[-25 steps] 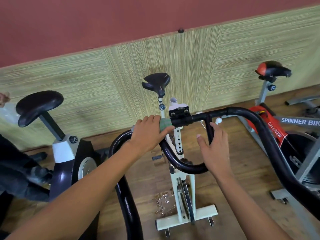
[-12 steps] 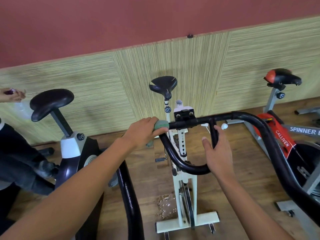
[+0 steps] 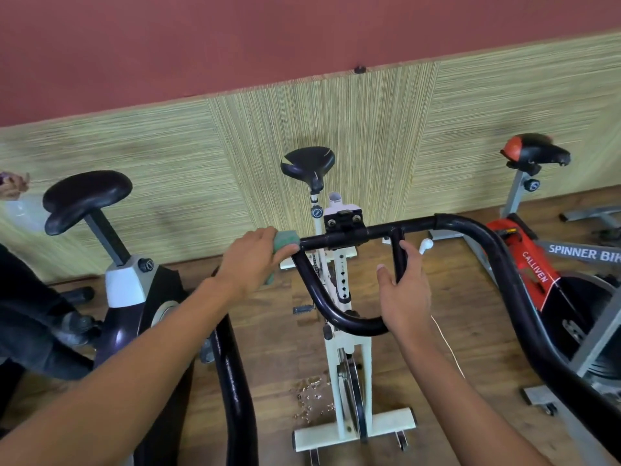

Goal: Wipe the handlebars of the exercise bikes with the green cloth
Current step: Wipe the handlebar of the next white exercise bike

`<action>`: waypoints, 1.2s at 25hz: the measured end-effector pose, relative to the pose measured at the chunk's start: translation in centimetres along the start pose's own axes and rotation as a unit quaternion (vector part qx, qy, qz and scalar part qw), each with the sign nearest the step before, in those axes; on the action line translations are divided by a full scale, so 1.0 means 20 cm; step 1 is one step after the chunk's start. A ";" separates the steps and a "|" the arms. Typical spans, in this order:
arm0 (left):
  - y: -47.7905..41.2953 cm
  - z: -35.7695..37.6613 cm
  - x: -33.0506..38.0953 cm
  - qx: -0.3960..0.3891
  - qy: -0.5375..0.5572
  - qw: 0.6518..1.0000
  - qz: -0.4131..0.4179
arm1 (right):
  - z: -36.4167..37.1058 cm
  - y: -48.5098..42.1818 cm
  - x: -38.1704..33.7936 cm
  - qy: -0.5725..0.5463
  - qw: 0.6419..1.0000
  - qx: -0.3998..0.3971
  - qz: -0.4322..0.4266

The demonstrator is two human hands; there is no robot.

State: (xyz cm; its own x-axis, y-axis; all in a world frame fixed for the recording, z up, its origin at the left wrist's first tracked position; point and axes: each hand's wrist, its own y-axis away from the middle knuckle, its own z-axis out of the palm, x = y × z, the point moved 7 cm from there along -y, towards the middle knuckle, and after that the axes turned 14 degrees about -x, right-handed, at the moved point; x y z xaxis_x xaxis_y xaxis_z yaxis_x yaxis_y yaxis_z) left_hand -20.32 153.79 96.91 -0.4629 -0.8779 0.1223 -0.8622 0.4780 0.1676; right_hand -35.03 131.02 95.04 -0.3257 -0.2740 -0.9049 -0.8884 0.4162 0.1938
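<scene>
- Three exercise bikes stand in a row by the wall: a black bike (image 3: 124, 287) on the left, a white bike (image 3: 346, 348) in the middle and a red bike (image 3: 524, 260) on the right.
- There are three seats, one on each bike: a big black seat (image 3: 87, 196), a smaller black seat (image 3: 307, 163) and a red and black seat (image 3: 534, 153).
- One black handlebar (image 3: 416, 225) is close in front, fixed to the top of the white bike. It has two long outer arms that bend toward the person and one small loop in the middle.
- One green cloth (image 3: 285, 242) sits on the handlebar's cross bar, just left of the middle clamp.
- Two hands reach in. The left hand (image 3: 252, 260) is clenched around the green cloth and the bar under it, fingers over the top and thumb at the front.
- The right hand (image 3: 406, 290) rests on the right side of the small loop. Its thumb is spread to one side of the bar and its fingers are nearly straight on the other side, not squeezed tight.
- One small white thing (image 3: 426, 245) with a thin white cord shows just past the right hand's fingers. I cannot tell what it is.
- One more hand (image 3: 10, 185), another person's, shows blurry at the far left edge.
- One patch of shiny wet drops (image 3: 312, 398) lies on the wooden floor (image 3: 470, 297) beside the white bike's base.
- The red bike shows two printed labels: "CALLIVEN" and "SPINNER BIK", cut off at the edge.
</scene>
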 end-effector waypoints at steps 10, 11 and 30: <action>0.01 -0.03 0.17 0.085 0.109 0.986 -0.091 | 0.00 0.00 0.00 0.019 0.999 -0.047 -0.003; 0.06 -0.07 0.15 0.116 0.158 0.975 -0.107 | 0.00 -0.01 -0.01 0.023 0.998 -0.054 -0.009; 0.85 -0.14 0.89 -0.109 0.805 0.581 -0.041 | -0.04 0.80 -0.28 -0.215 0.949 -0.212 -0.089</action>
State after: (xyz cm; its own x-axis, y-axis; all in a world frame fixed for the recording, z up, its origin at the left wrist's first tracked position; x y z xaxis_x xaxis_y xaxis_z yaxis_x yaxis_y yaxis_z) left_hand -42.69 146.28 104.63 0.5231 0.1828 0.8324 -0.7396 0.5828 0.3368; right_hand -47.66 138.56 103.56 -0.0764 0.1096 -0.9910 -0.9971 -0.0146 0.0752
